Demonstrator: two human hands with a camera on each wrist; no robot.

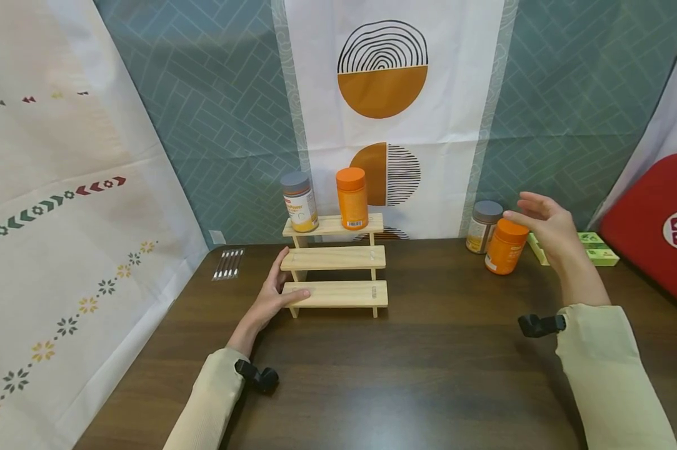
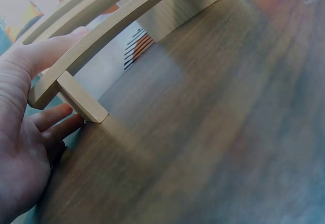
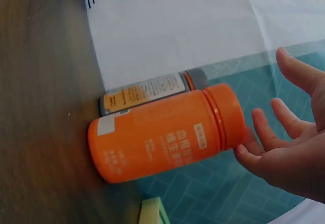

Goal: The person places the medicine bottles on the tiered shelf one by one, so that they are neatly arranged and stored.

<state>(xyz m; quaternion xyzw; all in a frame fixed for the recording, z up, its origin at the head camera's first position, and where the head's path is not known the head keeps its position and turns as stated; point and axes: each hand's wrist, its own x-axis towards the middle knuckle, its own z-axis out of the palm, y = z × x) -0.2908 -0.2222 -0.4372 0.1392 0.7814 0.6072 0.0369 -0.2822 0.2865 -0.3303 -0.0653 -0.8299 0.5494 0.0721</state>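
Note:
A three-step wooden display stand (image 1: pixel 334 258) stands on the table. My left hand (image 1: pixel 270 295) grips its left end, the thumb over the lowest step and the fingers along the side; in the left wrist view the fingers (image 2: pixel 53 117) reach behind a leg. On the top step are a grey-lidded bottle (image 1: pixel 300 203) and an orange bottle (image 1: pixel 352 199). At the right, my right hand (image 1: pixel 552 228) is spread beside the lid of another orange bottle (image 3: pixel 162 135), nothing held in it. Close behind that bottle is a second grey-lidded bottle (image 1: pixel 482 227).
Green-and-white boxes (image 1: pixel 597 249) lie behind the right hand. A red case (image 1: pixel 661 231) stands at the far right. Several cotton swabs in a clear pack (image 1: pixel 228 264) lie left of the stand. Patterned cloth (image 1: pixel 248 125) hangs along the table's back edge.

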